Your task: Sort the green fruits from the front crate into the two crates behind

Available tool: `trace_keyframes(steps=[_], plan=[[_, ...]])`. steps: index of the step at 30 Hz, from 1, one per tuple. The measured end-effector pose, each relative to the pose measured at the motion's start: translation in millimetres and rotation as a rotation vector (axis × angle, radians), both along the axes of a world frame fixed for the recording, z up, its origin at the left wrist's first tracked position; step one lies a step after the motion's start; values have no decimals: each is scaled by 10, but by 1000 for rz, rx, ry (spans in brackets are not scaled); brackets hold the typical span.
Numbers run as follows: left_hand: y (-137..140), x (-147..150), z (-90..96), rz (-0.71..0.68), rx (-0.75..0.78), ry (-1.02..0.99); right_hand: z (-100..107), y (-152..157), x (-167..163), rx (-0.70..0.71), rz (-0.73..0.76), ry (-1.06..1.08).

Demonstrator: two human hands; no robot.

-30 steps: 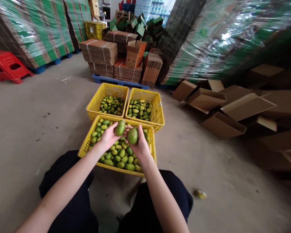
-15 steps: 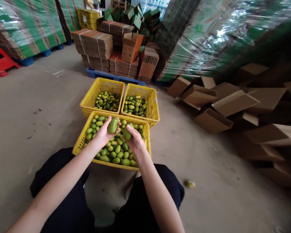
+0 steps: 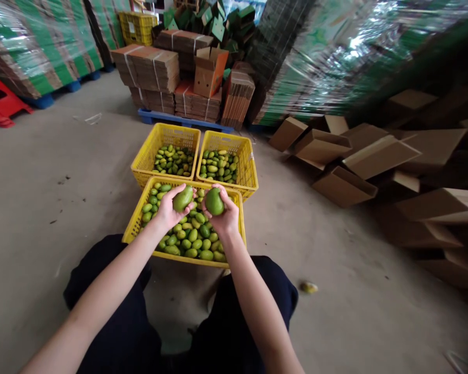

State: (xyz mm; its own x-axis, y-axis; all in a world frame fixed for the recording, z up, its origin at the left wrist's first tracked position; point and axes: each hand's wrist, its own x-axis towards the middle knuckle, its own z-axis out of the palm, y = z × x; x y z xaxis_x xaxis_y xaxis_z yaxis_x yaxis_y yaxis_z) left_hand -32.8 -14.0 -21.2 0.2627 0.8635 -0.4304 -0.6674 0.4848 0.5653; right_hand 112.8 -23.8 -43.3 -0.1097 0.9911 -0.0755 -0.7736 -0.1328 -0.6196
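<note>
My left hand [image 3: 170, 209] is closed around a green mango [image 3: 183, 199], its fingers wrapped beneath the fruit. Beside it, my right hand [image 3: 225, 215] grips a rounder-looking, darker green mango [image 3: 215, 201] between thumb and fingers. Both hands are held above the near yellow crate [image 3: 187, 259], a small gap between the two fruits. Green and yellowish mangoes [image 3: 195, 244] fill that crate, partly hidden by my hands and forearms.
Behind it stand a left yellow crate [image 3: 138, 162] and a right yellow crate [image 3: 250, 169], both holding smaller-looking mangoes. Bundled flat cartons [image 3: 148, 67] sit on a blue pallet [image 3: 185, 121]. Open cardboard boxes [image 3: 345, 186] are heaped at right. One fruit [image 3: 308, 287] lies on the floor.
My right hand has turned, so its mango now faces me more fully, and has shifted slightly right. The left hand still holds its mango, now tilted. The view has shifted slightly.
</note>
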Motion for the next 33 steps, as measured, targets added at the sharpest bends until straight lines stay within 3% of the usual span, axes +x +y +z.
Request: trace_keyframes(steps=[6, 12, 23, 33], plan=[[86, 155, -138, 297, 123, -260, 43, 80, -65, -136, -159, 167], [175, 403, -223, 260, 259, -350, -25, 288, -187, -105, -279, 206], [316, 488, -298, 250, 204, -327, -129, 380, -203, -166, -319, 212], [335, 498, -305, 278, 152, -339, -145, 384, -217, -114, -345, 174]])
